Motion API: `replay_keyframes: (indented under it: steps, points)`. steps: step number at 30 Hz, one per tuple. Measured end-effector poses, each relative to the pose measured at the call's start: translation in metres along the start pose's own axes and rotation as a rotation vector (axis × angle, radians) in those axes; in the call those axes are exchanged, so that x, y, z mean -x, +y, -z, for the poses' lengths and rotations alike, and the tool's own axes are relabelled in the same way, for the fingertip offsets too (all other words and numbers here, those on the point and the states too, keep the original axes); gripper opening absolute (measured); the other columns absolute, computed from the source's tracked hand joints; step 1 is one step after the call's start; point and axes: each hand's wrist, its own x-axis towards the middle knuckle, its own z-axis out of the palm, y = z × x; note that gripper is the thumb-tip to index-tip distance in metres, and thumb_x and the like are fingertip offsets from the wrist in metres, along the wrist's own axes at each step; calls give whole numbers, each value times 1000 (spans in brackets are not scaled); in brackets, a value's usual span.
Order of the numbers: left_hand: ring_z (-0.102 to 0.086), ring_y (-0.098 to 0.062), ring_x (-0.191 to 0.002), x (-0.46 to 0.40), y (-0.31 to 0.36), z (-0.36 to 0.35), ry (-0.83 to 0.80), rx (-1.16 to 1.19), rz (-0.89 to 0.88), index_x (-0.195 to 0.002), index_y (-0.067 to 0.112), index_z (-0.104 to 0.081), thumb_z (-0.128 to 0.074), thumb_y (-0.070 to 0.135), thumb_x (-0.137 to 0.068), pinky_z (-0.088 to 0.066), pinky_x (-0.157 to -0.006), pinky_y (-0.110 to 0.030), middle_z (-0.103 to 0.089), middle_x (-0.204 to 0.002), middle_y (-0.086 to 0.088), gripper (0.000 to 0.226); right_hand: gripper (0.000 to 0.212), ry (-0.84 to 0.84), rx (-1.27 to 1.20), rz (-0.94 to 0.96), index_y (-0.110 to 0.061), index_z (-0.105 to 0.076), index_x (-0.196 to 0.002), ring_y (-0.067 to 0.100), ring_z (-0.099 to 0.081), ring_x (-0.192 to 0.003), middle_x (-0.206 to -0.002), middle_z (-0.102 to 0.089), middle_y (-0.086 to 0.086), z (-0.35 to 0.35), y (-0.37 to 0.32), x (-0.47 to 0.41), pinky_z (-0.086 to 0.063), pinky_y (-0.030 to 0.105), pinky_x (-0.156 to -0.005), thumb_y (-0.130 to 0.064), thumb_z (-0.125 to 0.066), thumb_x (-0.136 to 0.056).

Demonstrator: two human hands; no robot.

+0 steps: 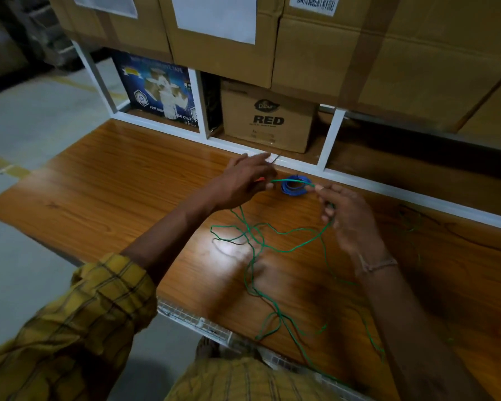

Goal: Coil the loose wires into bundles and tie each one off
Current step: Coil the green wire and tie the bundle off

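A long green wire [284, 250] lies in loose loops across the wooden table [113, 180] and trails off the near edge. My left hand [243, 180] pinches one stretch of it, and my right hand [347, 215] pinches the wire a short way along, so a taut piece spans between them. Just behind that span, a blue wire [297, 185] sits coiled in a small bundle on the table. Something small and red shows under my left fingers; I cannot tell what it is.
A white shelf frame [327, 137] runs along the table's far edge. Cardboard boxes fill it, among them one marked RED [268, 120] and a blue printed box [159, 88]. Grey floor lies to the left.
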Motion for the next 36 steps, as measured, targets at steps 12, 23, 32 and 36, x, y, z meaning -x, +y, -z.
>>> replay_keyframes:
  steps: [12,23,32,36]
  points:
    - [-71,-33,-120,-14,102,14,167,1883,43,-118,2,-57,-29,7,-114,-49,-114,-49,-78,-112,-18,28,25,-153,84,-82,-11,-70,-117,3,-29,-35,-73,-50,6,7,18,23,-24,14,-32,-17,-48,-108]
    - [-70,-6,-91,-26,72,-4,220,546,50,-132,9,-45,-41,15,-114,-54,-83,-34,-78,-99,-4,20,15,-298,335,-129,-3,-63,-109,5,-32,-35,-65,-57,6,22,1,50,-32,19,-35,-11,-67,-97]
    - [-75,-23,-96,-9,72,-7,-218,506,107,-129,2,-49,-43,16,-114,-57,-94,-39,-77,-86,-8,21,20,-280,-26,-68,0,-60,-108,2,-37,-39,-70,-51,1,49,-37,25,-51,22,-43,-15,-48,-105]
    - [-70,-23,-64,1,82,3,-362,832,106,-132,-9,-43,-38,11,-115,-60,-90,-41,-54,-70,-15,27,22,-297,-204,-124,-1,-58,-104,0,-30,-32,-69,-47,0,56,-44,10,-28,14,-30,-15,-42,-107]
